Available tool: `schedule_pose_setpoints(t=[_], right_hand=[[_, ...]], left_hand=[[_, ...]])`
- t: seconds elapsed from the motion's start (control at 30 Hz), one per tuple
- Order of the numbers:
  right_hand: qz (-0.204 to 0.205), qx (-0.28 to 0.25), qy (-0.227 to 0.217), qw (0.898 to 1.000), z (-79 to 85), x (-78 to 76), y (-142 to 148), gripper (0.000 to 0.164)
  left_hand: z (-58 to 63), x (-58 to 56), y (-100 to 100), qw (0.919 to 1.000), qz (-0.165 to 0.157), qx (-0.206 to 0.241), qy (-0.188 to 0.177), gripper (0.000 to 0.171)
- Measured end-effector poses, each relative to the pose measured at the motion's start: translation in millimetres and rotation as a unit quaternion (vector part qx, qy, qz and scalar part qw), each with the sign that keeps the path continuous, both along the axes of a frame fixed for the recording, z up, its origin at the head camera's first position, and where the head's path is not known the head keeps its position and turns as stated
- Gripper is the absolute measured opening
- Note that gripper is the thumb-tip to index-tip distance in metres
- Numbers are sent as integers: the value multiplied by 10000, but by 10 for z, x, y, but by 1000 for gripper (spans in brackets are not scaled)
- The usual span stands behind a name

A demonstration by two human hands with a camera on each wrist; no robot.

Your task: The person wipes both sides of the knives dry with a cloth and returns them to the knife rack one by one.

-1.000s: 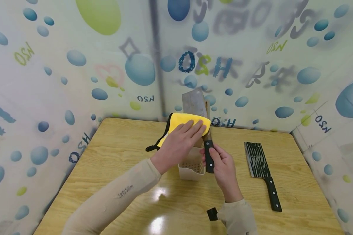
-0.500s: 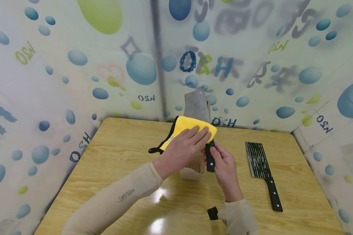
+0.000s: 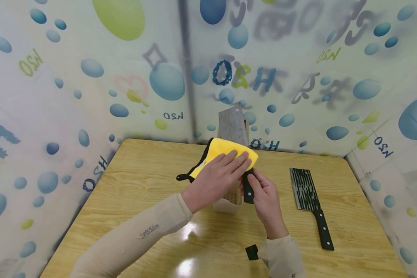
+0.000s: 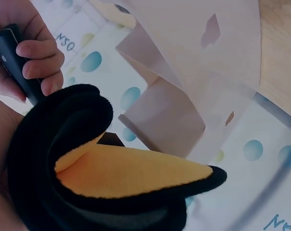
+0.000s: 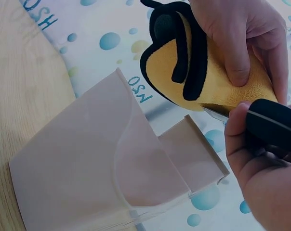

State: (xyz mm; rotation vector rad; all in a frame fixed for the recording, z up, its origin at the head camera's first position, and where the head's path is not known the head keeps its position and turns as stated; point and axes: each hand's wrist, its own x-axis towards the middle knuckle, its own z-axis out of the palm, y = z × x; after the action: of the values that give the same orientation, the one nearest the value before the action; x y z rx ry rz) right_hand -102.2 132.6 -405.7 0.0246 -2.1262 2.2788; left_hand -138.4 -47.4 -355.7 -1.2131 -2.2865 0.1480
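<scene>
A cleaver (image 3: pixel 233 123) points up and away in the head view, its grey blade partly covered by a yellow cloth (image 3: pixel 222 147) with black edging. My right hand (image 3: pixel 266 200) grips its black handle (image 3: pixel 248 189). My left hand (image 3: pixel 213 181) holds the cloth against the blade near the handle, fingers lying fairly straight on top. In the right wrist view, the left thumb (image 5: pixel 238 72) presses one side of the folded cloth (image 5: pixel 220 89) while the fingers are on the other side. A strip of blade (image 5: pixel 215 114) shows below the cloth.
A beige knife holder (image 3: pixel 227 206) with a perforated basket stands behind the hands, partly hidden. On the right of the wooden table (image 3: pixel 153 166) lies a second cleaver (image 3: pixel 312 208) with a black-patterned blade. A patterned wall covering (image 3: pixel 281 100) rises behind the table.
My left hand and the cloth have slid a little right and down along the blade toward the handle. My right hand keeps its grip almost in place.
</scene>
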Motion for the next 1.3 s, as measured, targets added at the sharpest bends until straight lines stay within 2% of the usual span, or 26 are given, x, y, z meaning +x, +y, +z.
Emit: schedule_pose_setpoints(t=[0.27, 0.67, 0.93, 1.3], right_hand=[[123, 5, -34, 9999, 6, -2, 8, 38], [256, 25, -11, 9997, -25, 26, 13, 35], [381, 73, 133, 9992, -22, 59, 11, 34], [351, 73, 41, 9993, -45, 85, 4, 38]], left_hand=[[21, -82, -4, 9998, 66, 159, 37, 57], [86, -204, -77, 9985, 215, 485, -165, 50], [139, -296, -116, 9986, 340, 406, -53, 47], [191, -402, -186, 9972, 528, 484, -229, 52]])
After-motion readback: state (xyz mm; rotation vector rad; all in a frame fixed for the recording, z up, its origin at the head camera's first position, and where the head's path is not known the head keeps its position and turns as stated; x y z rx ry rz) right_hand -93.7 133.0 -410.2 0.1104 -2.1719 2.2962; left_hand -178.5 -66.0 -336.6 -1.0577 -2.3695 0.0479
